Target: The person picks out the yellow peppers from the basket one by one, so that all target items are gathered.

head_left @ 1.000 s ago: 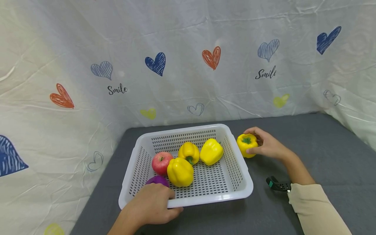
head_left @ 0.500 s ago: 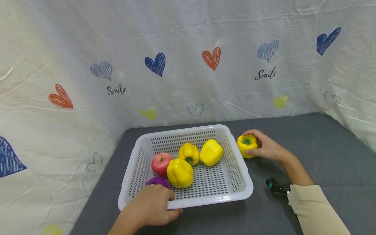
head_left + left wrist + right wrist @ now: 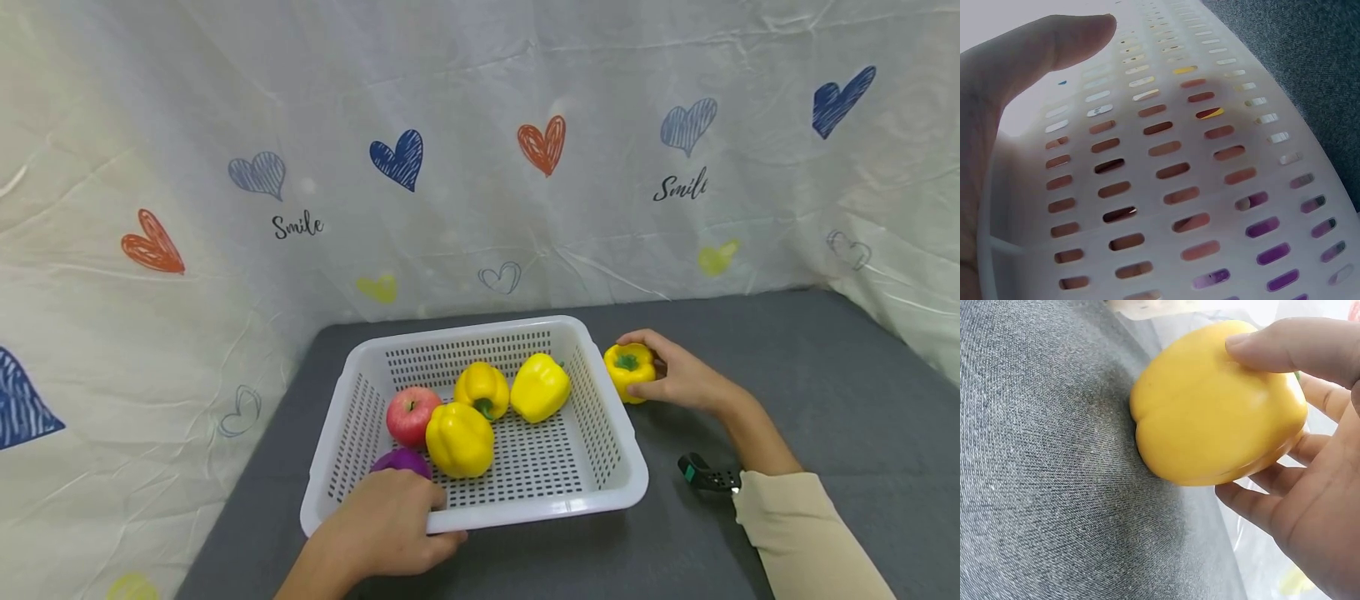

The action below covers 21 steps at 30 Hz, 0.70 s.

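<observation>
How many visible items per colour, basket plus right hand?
Yellow: 4 (3 peppers in the white basket, 1 held pepper in the right hand)
Red: 1 (apple)
Purple: 1 (partly hidden item)
Total: 6

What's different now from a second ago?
Almost nothing: at most, the right hand and the yellow pepper it holds sit a touch closer to the basket. Nothing was newly grasped or released. The left hand still grips the basket; the apple hasn't moved inside.
</observation>
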Tool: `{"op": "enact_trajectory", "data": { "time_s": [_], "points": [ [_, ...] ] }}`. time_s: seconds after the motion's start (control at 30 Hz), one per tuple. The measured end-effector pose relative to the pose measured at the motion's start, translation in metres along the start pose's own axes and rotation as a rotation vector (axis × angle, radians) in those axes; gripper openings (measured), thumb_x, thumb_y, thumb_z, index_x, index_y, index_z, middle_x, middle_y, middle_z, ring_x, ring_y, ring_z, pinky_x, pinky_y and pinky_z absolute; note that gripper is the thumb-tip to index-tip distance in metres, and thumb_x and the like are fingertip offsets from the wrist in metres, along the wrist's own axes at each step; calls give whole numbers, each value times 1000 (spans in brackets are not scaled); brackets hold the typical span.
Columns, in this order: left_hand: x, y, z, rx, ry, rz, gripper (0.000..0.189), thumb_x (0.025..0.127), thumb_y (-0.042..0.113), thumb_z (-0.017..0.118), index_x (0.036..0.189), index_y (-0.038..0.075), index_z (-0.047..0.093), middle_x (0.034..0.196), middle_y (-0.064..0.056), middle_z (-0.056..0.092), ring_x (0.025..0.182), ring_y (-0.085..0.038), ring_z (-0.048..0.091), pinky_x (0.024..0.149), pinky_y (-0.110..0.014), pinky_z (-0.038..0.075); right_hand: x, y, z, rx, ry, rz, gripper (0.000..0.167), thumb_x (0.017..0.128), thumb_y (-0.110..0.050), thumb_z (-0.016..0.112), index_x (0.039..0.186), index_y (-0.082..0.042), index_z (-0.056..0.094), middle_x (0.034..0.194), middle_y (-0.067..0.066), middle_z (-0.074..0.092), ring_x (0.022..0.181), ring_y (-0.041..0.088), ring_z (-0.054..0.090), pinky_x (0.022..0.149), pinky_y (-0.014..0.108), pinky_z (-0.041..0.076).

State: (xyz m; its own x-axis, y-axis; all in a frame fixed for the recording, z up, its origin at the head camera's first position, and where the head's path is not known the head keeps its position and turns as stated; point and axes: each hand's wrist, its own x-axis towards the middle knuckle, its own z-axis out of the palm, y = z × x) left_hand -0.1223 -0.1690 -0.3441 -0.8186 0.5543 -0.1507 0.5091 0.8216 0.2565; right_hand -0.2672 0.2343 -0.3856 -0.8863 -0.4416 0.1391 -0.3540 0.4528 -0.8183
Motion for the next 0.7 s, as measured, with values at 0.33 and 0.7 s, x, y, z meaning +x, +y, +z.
{"op": "enact_trajectory", "data": {
  "time_s": [0.33,0.7],
  "points": [
    [1,0,0,-13,-3,3,30,83,48,71,71,23,61,52,11,37,51,-5,43,50,-25,38,-2,1,-1,-6,-4,-10,64,85,-7,76,138,0,42,129,22,50,105,34,54,86,40,50],
    [1,-1,2,-1,12,-3,30,83,48,71,71,23,59,53,11,35,51,-6,42,50,-26,36,-1,0,-1,-16,-7,-9,65,87,-11,75,141,0,41,131,22,50,107,34,54,89,44,49]
  ]
}}
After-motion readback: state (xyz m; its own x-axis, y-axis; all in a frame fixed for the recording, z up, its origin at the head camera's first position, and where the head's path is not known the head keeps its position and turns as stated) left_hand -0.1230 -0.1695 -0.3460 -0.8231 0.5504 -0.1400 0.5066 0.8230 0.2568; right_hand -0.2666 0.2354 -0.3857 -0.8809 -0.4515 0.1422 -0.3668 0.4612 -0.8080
